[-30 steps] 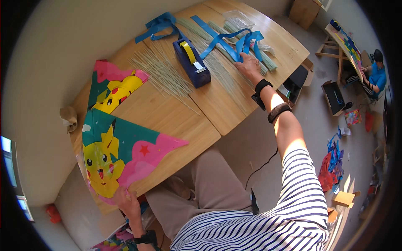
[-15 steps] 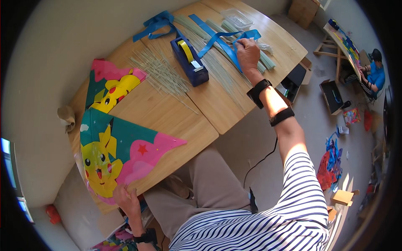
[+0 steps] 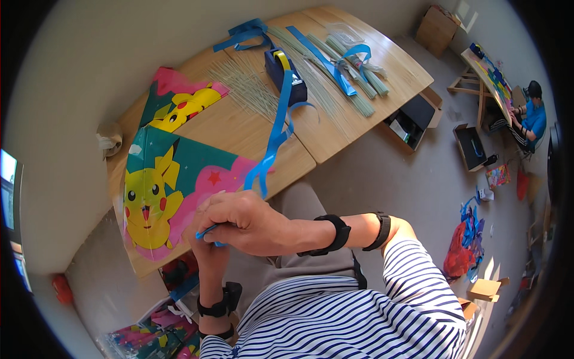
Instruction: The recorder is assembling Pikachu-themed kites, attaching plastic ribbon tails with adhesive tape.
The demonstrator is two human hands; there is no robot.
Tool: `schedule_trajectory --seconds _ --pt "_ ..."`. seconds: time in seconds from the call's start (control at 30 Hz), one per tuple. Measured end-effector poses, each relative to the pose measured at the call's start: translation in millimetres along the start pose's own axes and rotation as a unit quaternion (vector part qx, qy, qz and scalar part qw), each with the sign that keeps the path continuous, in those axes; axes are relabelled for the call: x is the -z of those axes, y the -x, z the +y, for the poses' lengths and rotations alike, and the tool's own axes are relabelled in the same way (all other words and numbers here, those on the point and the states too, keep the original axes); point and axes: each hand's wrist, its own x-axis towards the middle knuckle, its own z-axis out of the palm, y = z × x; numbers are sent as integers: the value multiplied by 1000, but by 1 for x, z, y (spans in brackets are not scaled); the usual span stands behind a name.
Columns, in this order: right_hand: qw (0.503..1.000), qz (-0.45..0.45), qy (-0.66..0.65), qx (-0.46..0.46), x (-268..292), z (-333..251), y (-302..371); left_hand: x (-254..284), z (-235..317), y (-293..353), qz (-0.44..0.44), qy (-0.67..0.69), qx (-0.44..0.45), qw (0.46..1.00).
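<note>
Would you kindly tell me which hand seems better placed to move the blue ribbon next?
Probably the right hand: blue ribbon shows in its grip, and it partly covers the left hand, whose hold is hidden.

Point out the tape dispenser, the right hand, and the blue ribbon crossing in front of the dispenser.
Tape dispenser (image 3: 299,91), head view: dark blue body.
Right hand (image 3: 241,212), head view: back of hand.
Blue ribbon (image 3: 275,141), head view: middle of the strip.

A pale wall (image 3: 66,149) and bright window (image 3: 8,191) stand left of grey floor (image 3: 371,185)
</note>
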Motion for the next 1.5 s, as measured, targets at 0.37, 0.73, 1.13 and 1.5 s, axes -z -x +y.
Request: schedule_trajectory --seconds 0.37,0.73,1.13,1.5 --pt "927 -13 -265 -264 -31 -19 38 32 40 35 142 366 234 889" --pt "942 64 -112 -310 -44 -22 69 45 36 38 148 385 233 881" --pt "921 107 -5 -375 11 21 104 188 -61 -135 219 162 90 958" --pt "878 -48 104 -465 25 66 61 207 -90 -223 237 92 52 966"
